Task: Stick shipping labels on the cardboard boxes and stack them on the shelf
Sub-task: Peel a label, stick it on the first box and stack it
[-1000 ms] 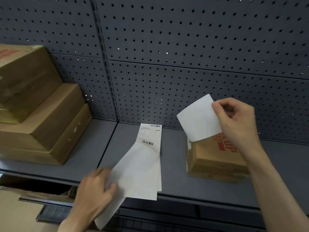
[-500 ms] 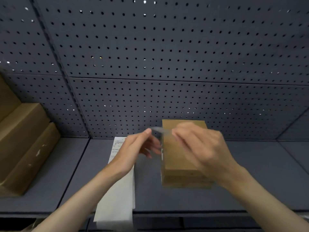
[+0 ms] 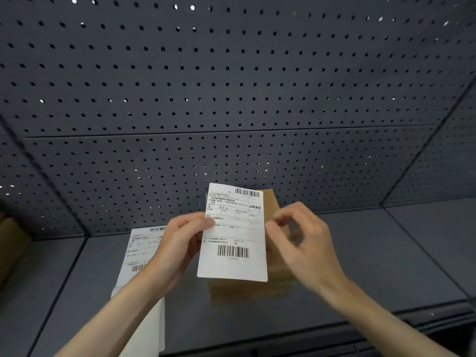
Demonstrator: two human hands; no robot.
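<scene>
A white shipping label [image 3: 233,235] with two barcodes is held printed side up over a small brown cardboard box [image 3: 275,269] on the grey shelf [image 3: 373,253]. My left hand [image 3: 177,243] pinches the label's left edge. My right hand [image 3: 306,240] hovers at the label's right edge with curled fingers; whether it touches the label is unclear. The box is mostly hidden behind the label and my hands.
A strip of further labels [image 3: 140,256] lies on the shelf left of the box and hangs over the front edge. Edges of brown boxes [image 3: 10,243] show at the far left. A perforated grey back panel [image 3: 231,99] closes the rear.
The label, seen edge-on between both hands half a second ago, now faces me printed side up in the left hand. The view has shifted right and closer; the left box stack has nearly left view.
</scene>
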